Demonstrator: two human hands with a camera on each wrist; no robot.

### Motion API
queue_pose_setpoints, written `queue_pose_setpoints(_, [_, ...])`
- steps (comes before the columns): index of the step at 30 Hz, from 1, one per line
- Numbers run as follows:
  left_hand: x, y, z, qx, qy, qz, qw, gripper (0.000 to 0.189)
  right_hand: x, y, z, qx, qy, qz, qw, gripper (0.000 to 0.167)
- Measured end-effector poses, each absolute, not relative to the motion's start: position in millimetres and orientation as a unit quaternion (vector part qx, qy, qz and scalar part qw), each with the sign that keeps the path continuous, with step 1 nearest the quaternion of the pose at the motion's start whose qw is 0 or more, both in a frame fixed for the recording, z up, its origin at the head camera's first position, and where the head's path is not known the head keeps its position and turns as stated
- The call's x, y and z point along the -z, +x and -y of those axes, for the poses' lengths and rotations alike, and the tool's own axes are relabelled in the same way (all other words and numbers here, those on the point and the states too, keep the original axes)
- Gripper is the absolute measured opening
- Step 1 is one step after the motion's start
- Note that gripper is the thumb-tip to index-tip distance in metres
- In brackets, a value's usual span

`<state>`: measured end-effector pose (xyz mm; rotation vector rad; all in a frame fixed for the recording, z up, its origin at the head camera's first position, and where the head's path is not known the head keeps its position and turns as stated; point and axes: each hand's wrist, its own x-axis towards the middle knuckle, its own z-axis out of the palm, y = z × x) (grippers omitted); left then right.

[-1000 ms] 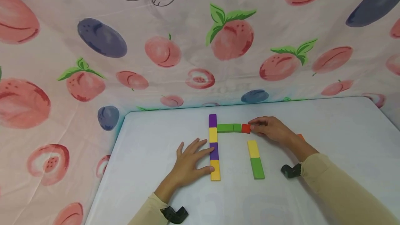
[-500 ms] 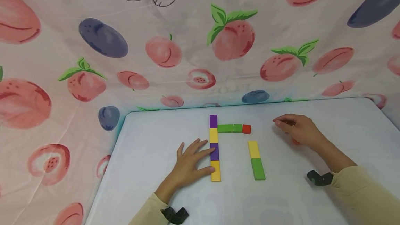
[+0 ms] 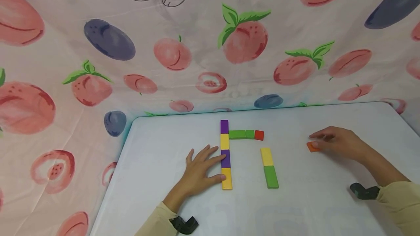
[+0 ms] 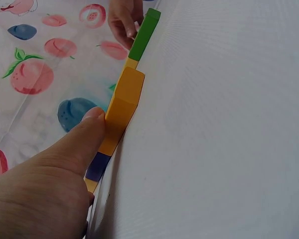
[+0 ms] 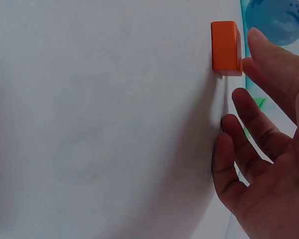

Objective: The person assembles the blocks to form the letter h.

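Note:
My left hand (image 3: pixel 200 172) rests with fingers spread along a column of wooden blocks, thumb at the front yellow block (image 3: pixel 226 179) and a fingertip on the purple block (image 3: pixel 225 162). In the left wrist view the thumb (image 4: pixel 87 129) lies against that yellow block's side. A yellow block (image 3: pixel 224 141) and a purple one (image 3: pixel 224 126) continue the column. Over on the right, my right hand (image 3: pixel 341 143) is at a small orange block (image 3: pixel 313 147), the thumb overlapping its corner. In the right wrist view the thumb and index fingertips are beside the orange block (image 5: pixel 225 48), the other fingers loosely bent.
A row of two green blocks (image 3: pixel 237 134) and a red block (image 3: pixel 259 135) runs right from the column. Nearer, a yellow block (image 3: pixel 267 156) and a green block (image 3: pixel 271 177) lie end to end, slightly slanted. A fruit-print cloth (image 3: pixel 183 17) rises behind the white table (image 3: pixel 295 214).
My right hand has left the red block at the row's end and moved right and down to the orange block. The left hand has stayed in place.

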<state>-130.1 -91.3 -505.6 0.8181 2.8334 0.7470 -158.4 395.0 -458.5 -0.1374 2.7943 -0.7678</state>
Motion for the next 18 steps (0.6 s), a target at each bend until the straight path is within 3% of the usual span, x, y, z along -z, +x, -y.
queue_pose_setpoints(9, [505.3,-130.0,91.5,-0.244,0.272,-0.930,0.047,0.065,469.2,-153.8,-393.9,0.272,-0.054,-0.954,0.113,0.042])
queue_pose_setpoints(18, [506.9,-130.9,91.7,-0.243,0.271,-0.930,0.051,0.065,471.2,-149.3,-389.6,0.286,-0.057,-0.954,0.072,0.025])
